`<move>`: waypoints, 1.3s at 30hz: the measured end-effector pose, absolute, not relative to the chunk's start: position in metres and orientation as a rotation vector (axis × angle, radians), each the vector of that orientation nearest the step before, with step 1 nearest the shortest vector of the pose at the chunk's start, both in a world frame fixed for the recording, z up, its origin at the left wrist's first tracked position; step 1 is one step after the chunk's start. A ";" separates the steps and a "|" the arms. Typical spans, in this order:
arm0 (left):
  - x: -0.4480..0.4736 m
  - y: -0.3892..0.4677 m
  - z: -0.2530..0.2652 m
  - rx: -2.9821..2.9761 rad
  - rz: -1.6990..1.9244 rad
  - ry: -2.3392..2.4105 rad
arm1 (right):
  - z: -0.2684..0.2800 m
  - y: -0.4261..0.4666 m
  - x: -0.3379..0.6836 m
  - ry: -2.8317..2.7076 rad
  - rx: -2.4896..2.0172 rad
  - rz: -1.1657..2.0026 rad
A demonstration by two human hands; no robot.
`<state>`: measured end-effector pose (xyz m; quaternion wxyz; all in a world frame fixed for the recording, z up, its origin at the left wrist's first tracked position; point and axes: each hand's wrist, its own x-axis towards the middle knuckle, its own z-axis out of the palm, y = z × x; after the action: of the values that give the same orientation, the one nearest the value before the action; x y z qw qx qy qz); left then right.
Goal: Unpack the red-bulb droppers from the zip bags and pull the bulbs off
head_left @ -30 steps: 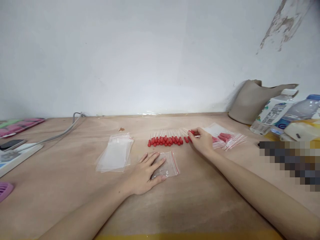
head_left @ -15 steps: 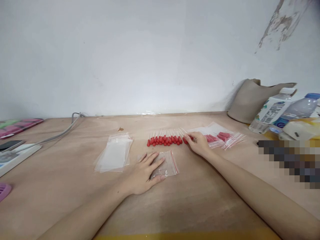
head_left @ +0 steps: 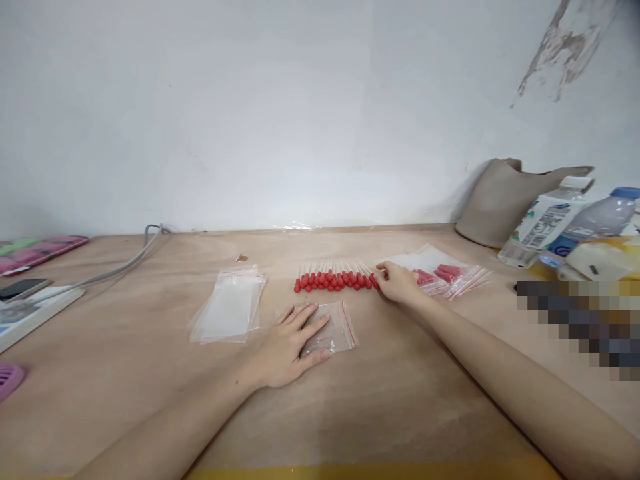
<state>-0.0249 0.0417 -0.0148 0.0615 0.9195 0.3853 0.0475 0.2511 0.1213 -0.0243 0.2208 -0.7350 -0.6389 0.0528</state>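
Observation:
My left hand (head_left: pixel 295 343) lies flat with spread fingers on a clear zip bag (head_left: pixel 336 330) that has a red seal line. Just beyond it, a row of red-bulbed droppers (head_left: pixel 330 280) lies with thin pale stems pointing at the wall. At the row's right end my right hand (head_left: pixel 399 283) is curled, thumb and forefinger closed around the last dropper (head_left: pixel 374 281); its stem is partly hidden by the fingers. Right of that hand, filled zip bags (head_left: pixel 447 272) with red bulbs inside overlap in a pile. A stack of flat clear zip bags (head_left: pixel 233 307) rests to the left.
At the right stand a grey-brown container (head_left: pixel 485 203), a labelled bottle (head_left: pixel 547 220) and a blue-capped bottle (head_left: pixel 607 217). A phone (head_left: pixel 23 289), a white power strip (head_left: pixel 43 313) with a grey cable (head_left: pixel 117 270), and a pink item (head_left: pixel 10 381) lie at the left.
My right hand has shifted slightly to the right along the row, and more red bulbs show at that end. My left hand stays flat on the bag.

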 end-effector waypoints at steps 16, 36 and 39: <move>-0.027 0.043 -0.018 2.781 0.202 1.143 | -0.022 0.110 0.246 -1.812 -1.857 0.054; -0.027 0.053 -0.016 2.216 0.592 1.367 | -0.032 0.037 0.221 -2.327 -0.883 0.303; -0.030 0.062 -0.018 2.150 0.701 1.480 | -0.022 0.046 0.232 -2.211 -1.167 0.060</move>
<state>-0.0297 0.0619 -0.0184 0.2178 0.7763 0.5345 0.2533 0.2323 0.0458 -0.0216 0.3150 -0.4429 -0.8391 0.0229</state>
